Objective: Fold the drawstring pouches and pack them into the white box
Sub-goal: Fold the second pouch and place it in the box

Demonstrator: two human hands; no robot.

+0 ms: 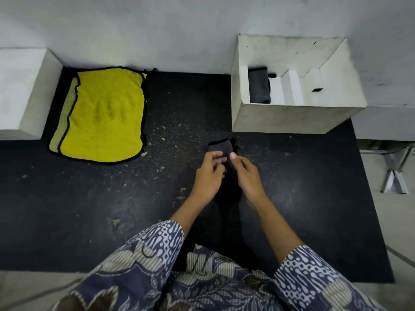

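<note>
A small dark grey drawstring pouch (pixel 220 147), folded narrow, is held above the dark table between both hands. My left hand (pixel 208 173) pinches its left side and my right hand (pixel 247 173) pinches its right side, thumb on top. The pouch's lower part is hidden behind my fingers. The white box (pixel 292 117) stands at the back right, just beyond my hands. Another folded grey pouch (pixel 258 86) stands in the box's leftmost compartment. White dividers (pixel 292 86) split the inside of the box.
A yellow cloth with black trim (pixel 101 115) lies flat at the back left. A white block (pixel 24 93) stands at the far left edge. The black tabletop (pixel 112 198) is speckled with crumbs. A metal stand (pixel 393 171) is off the table's right edge.
</note>
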